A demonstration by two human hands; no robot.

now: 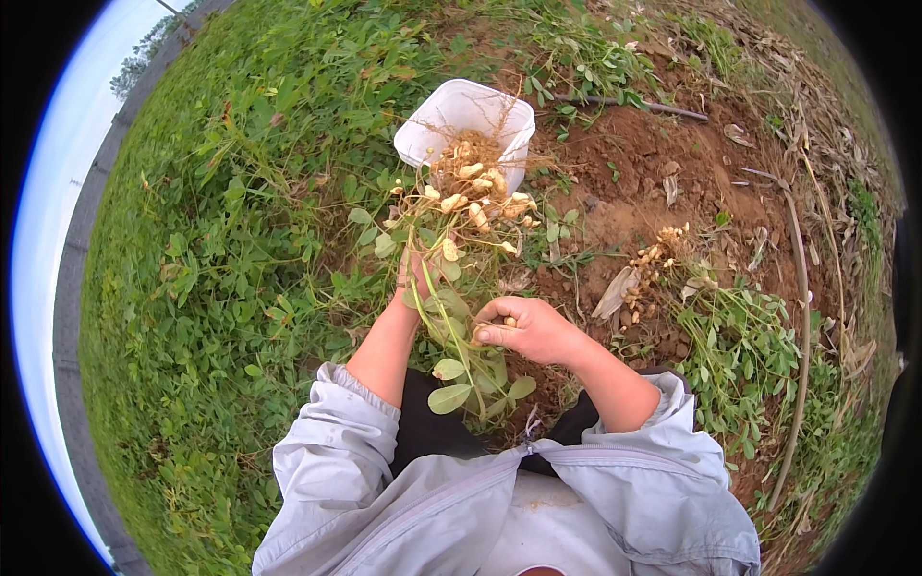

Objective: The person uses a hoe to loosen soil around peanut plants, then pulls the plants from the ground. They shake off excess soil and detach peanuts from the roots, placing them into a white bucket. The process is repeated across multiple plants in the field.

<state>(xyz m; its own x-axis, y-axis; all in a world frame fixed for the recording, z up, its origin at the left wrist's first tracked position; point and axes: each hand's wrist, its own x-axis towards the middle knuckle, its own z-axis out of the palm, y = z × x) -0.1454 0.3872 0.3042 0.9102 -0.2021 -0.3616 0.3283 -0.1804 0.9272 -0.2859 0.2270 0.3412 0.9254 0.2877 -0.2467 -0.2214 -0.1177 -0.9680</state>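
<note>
My left hand point(416, 270) grips the stems of an uprooted peanut plant point(441, 317), partly hidden behind its leaves. Its roots and a cluster of pale peanut pods point(472, 187) point away from me, in front of and over the near rim of a white plastic bucket point(425, 137). Nearer to me, the leafy tops hang down between my forearms. My right hand point(529, 331) is closed around at least one peanut pod point(510, 322), beside the stems. How many pods it holds is hidden by the fingers.
Another pulled peanut plant point(742, 345) lies on the soil to the right, its pods point(645, 277) towards the middle. A long curved stick point(796, 288) lies beyond it. A shorter stick point(637, 106) rests behind the bucket. Dense green peanut foliage point(216, 288) covers the left side.
</note>
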